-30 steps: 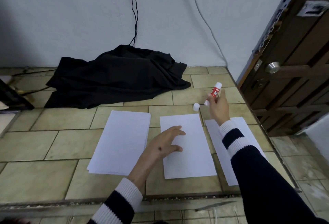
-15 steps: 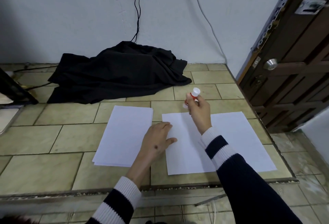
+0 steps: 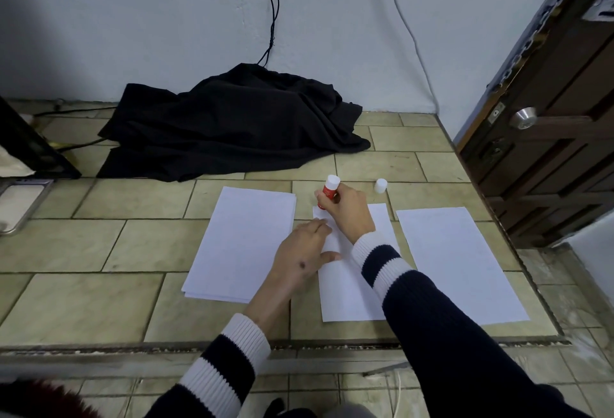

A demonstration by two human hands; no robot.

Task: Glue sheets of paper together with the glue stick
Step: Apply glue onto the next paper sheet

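— Three lots of paper lie on the tiled ledge (image 3: 99, 251) in front of you, don't they?

— Yes. Farthest left is the paper stack (image 3: 244, 241), several sheets deep, its edges showing at the near corner. Next comes the middle sheet (image 3: 349, 294), then the right sheet (image 3: 455, 261), lying apart from it with tile between them.

— What is your left hand (image 3: 304, 258) doing?

— It lies flat, palm down, with fingers straight and the thumb spread, pressing on the left edge of the middle sheet. Its wrist crosses the gap between the stack and that sheet.

— And your right hand (image 3: 349, 211)?

— Its fingers are curled round the glue stick (image 3: 329, 193), which you hold tilted, white end up, with its lower end at the far left corner of the middle sheet. Whether the tip touches the paper, I cannot tell; your fingers hide it.

— Where is the cap (image 3: 380, 185)?

— Upright on the tile, just beyond the sheets, right of your right hand.

— Anything behind?

— Black cloth (image 3: 232, 125) heaped against the wall, and a wooden door (image 3: 548, 118) at the right.
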